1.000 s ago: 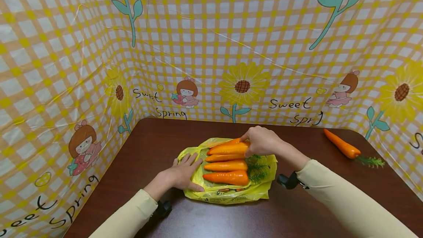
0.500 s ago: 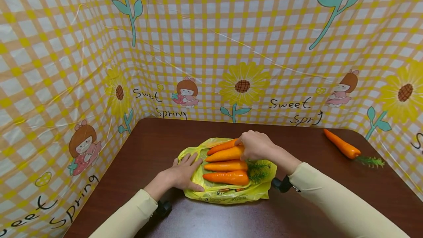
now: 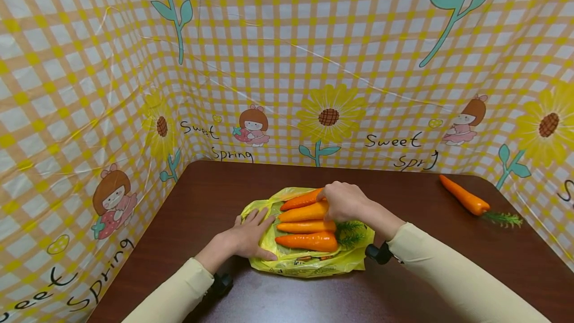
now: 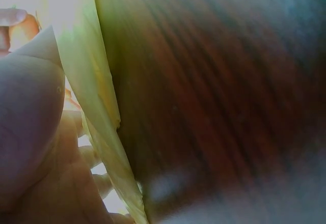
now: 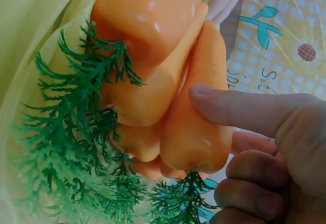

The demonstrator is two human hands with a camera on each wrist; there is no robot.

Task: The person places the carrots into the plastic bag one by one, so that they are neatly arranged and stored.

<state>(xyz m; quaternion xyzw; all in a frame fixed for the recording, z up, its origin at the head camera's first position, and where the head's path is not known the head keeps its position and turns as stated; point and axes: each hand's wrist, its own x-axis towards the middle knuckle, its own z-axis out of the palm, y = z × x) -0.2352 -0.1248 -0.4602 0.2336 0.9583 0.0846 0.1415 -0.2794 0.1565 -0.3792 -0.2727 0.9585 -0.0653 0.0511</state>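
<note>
The person's right hand (image 3: 343, 202) curls its grip around the thick end of a smooth orange plastic carrot (image 3: 305, 211), second from the back in a row of four lying on a crinkled yellow plastic bag (image 3: 309, 263). The right wrist view shows the thumb (image 5: 239, 109) pressed on that carrot's side near its green feathery top (image 5: 81, 147), with the other fingers wrapped beneath. The left hand (image 3: 248, 237) lies flat with fingers spread on the bag's left part, clamped on nothing, pinning the film to the dark brown wooden worktop (image 3: 403, 283).

To seat this carrot well, it probably needs to go down parallel to its neighbours, tips pointing left, without nudging the carrot behind it (image 3: 301, 198) or those in front; the flat left hand should keep the bag from sliding. The carrot sits directly under the right palm, its pointed end reaching toward the left hand. One more orange carrot (image 3: 462, 196) lies well apart at the worktop's far right.
</note>
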